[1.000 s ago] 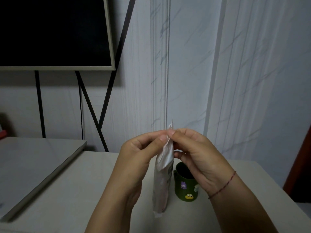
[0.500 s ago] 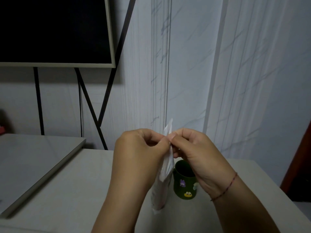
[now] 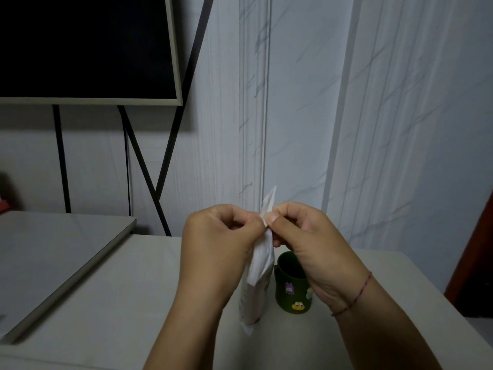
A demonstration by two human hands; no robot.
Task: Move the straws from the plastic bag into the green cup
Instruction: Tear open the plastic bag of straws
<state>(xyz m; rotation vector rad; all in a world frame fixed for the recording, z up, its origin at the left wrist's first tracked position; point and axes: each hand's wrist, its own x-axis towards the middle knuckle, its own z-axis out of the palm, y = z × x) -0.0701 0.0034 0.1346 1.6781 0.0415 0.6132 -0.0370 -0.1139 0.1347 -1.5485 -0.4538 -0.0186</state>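
Compared with a second ago, the left hand (image 3: pixel 218 244) has drawn its fingers in from a stretched pinch to a tighter curl, and more of the bag's tip now stands above the fingertips; over the last half second almost nothing has shifted. Both hands meet over the middle of the table (image 3: pixel 133 303). The left hand's curled fingers and thumb pinch the top of the plastic bag (image 3: pixel 262 256) from the left, and the right hand (image 3: pixel 306 241) pinches the same top edge from the right with thumb and forefinger, its other fingers folded beneath. The bag hangs upright between the hands, narrow and whitish, its pointed tip poking up above the fingers and its lower end reaching down towards the tabletop; whether it touches the surface cannot be told. Straws inside it cannot be made out through the plastic. The green cup (image 3: pixel 289 295) stands on the table just right of the bag and slightly farther away, its right side hidden behind the right wrist; small stickers show on its front, one purple and one yellow. A thin red cord (image 3: pixel 357 295) circles the right wrist. At far left a dark screen (image 3: pixel 80 44) sits on black stand legs (image 3: pixel 144 166) before a pale marbled wall.
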